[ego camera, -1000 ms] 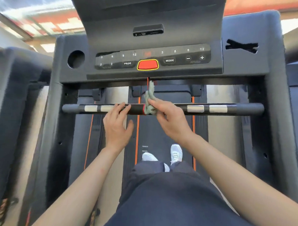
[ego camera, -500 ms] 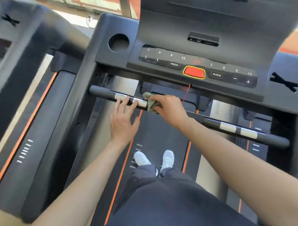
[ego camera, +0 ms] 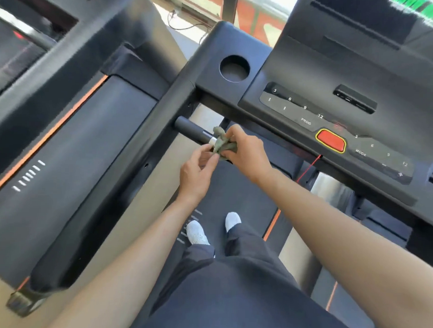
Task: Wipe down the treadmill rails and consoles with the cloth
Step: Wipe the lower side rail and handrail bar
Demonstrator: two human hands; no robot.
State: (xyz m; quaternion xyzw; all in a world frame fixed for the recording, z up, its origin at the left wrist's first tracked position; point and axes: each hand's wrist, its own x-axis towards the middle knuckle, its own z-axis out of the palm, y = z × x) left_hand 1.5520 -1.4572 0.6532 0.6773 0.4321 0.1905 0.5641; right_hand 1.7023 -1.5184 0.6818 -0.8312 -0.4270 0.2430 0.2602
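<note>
A small grey-green cloth point(ego camera: 222, 144) is bunched against the left end of the black crossbar point(ego camera: 189, 128) under the treadmill console point(ego camera: 298, 107). My right hand point(ego camera: 247, 155) grips the cloth from the right, fingers curled round it. My left hand point(ego camera: 198, 170) comes up from below and pinches the cloth's lower left edge with fingertips and thumb. The hands hide the bar's silver bands and everything to the right of them. The console carries a red stop button point(ego camera: 331, 141) and number keys.
A round cup hole point(ego camera: 234, 68) sits at the console's left corner. The black left upright point(ego camera: 126, 175) slants down beside the bar. A neighbouring treadmill deck point(ego camera: 63, 163) with orange trim lies to the left. My feet in white shoes point(ego camera: 198, 233) stand on the belt.
The cloth and my right hand slid left along the crossbar to its left end. My left hand left the bar and took hold of the cloth. The view swung left.
</note>
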